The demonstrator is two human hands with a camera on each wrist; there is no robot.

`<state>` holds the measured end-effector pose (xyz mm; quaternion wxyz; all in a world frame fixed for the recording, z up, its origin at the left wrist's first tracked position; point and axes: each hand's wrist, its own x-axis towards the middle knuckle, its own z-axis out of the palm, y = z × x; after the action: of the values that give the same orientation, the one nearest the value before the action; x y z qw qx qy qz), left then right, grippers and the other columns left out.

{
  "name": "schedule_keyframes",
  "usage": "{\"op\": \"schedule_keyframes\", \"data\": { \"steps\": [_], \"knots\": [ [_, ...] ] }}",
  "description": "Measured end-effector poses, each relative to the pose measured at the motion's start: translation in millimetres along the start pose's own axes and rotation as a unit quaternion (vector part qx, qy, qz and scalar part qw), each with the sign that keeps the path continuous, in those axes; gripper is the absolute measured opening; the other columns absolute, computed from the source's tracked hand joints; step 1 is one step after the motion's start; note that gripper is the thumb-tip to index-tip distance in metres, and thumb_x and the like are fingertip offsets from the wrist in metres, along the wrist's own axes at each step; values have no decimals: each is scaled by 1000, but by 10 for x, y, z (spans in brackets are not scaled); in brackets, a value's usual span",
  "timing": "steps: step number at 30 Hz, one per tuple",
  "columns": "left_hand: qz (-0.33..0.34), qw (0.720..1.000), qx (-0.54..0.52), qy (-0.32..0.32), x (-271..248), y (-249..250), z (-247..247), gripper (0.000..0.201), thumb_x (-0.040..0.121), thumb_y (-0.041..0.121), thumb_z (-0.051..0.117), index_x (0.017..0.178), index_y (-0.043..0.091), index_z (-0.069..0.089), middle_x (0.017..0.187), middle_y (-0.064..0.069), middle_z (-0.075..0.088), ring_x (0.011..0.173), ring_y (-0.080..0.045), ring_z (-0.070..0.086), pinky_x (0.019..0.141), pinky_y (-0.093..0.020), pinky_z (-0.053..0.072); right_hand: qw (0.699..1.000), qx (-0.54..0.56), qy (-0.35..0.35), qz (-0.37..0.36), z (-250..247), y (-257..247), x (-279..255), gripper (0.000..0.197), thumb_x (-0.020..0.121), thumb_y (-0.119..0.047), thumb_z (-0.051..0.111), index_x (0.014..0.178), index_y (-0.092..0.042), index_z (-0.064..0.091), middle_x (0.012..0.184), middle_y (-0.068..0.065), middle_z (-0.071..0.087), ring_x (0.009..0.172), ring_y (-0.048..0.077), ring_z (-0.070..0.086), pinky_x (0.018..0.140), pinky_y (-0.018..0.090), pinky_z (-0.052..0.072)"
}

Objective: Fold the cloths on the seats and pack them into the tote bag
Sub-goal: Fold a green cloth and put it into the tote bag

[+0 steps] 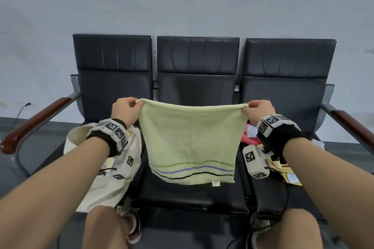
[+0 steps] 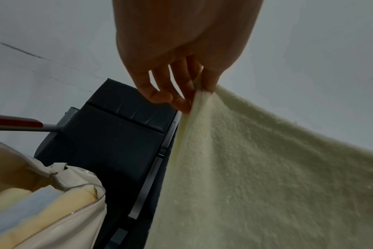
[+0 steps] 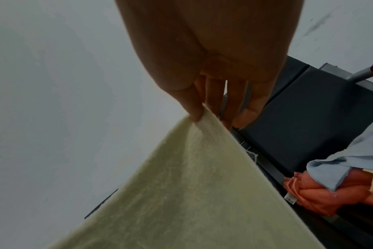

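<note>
yellow towel (image 1: 190, 143): pale yellow-green terry, spread out flat and hanging upright over the middle seat (image 1: 190, 190), held up by its two top corners. green, purple and black stripes run across near the bottom edge, plus a little white tag at the hem. bottom edge looks right at the cushion, can't tell if it touches.
tote bag (image 1: 113, 180): cream canvas, lying on the left seat with its mouth open. folded yellow and light blue cloths (image 2: 21, 212) already sit inside.
cloth pile (image 3: 339, 187): right seat, crumpled, not folded. an orange-pink one with a light blue one draped on top, something yellowish beside them.
</note>
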<state>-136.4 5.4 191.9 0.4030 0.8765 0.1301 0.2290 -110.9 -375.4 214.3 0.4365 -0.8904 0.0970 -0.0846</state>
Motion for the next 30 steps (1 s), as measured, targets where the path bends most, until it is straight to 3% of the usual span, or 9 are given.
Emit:
{"op": "schedule_keyframes", "data": {
  "steps": [4, 7, 11, 15, 18, 21, 24, 27, 30],
  "knots": [
    [4, 1000, 15, -4, 61, -86, 27, 26, 94, 35, 65, 99, 13, 76, 88, -4, 72, 90, -21, 65, 89, -34, 52, 1000, 12, -1, -4, 21, 57, 104, 14, 87, -22, 67, 99, -21, 75, 92, 4, 73, 86, 23, 69, 85, 39, 58],
    [5, 1000, 12, -15, 153, -116, 44, 27, 95, 35, 62, 97, 11, 75, 79, -4, 69, 81, -21, 64, 81, -33, 51, 1000, 17, 8, -3, 68, 76, 221, 19, 87, -26, 68, 104, -19, 76, 93, 5, 73, 85, 22, 69, 85, 38, 57],
    [-11, 999, 2, -39, 273, -87, 147, 33, 98, 33, 55, 82, 11, 72, 56, -7, 64, 53, -20, 61, 64, -28, 56, 1000, 4, 18, -5, 171, 21, 368, 16, 89, -26, 63, 88, -16, 76, 77, 5, 70, 74, 23, 63, 74, 29, 52],
    [-48, 994, -79, -65, 410, -92, 324, 27, 101, 30, 51, 90, 12, 70, 64, -7, 72, 58, -27, 70, 69, -37, 60, 994, 89, -14, 58, 347, 7, 611, 17, 95, -15, 51, 98, -10, 66, 64, 6, 72, 53, 18, 65, 54, 26, 49],
    [-89, 984, -131, -86, 523, -129, 472, 25, 103, 26, 48, 103, 9, 66, 79, -6, 76, 72, -25, 74, 70, -35, 56, 977, 177, -52, 104, 465, -20, 788, 13, 100, -10, 44, 110, -11, 53, 70, 7, 71, 62, 21, 66, 57, 29, 48],
    [-120, 972, -177, -92, 649, -128, 594, 24, 104, 21, 46, 110, 6, 64, 91, -10, 76, 82, -22, 74, 72, -35, 55, 944, 280, -91, 152, 521, -49, 931, 12, 103, -4, 40, 101, -13, 48, 70, 8, 72, 87, 28, 65, 63, 37, 47],
    [-141, 965, -199, -97, 809, -91, 706, 24, 104, 20, 46, 114, 6, 63, 97, -11, 75, 88, -22, 74, 76, -35, 56, 914, 340, -118, 190, 605, -2, 1103, 14, 104, -5, 37, 108, -10, 49, 110, 22, 69, 126, 34, 53, 69, 41, 47],
    [-152, 961, -209, -103, 972, -83, 805, 24, 104, 20, 46, 117, 6, 62, 100, -12, 75, 90, -21, 73, 77, -35, 57, 907, 353, -133, 188, 731, 8, 1280, 19, 104, -7, 35, 93, -16, 47, 80, 8, 76, 133, 32, 47, 81, 44, 46],
    [-154, 958, -219, -106, 1045, -103, 845, 24, 104, 19, 47, 118, 5, 62, 102, -12, 74, 91, -23, 73, 80, -37, 56, 906, 348, -111, 215, 758, -53, 1350, 20, 103, -6, 36, 89, -10, 51, 110, 18, 71, 124, 29, 55, 79, 40, 48]
  ]
}}
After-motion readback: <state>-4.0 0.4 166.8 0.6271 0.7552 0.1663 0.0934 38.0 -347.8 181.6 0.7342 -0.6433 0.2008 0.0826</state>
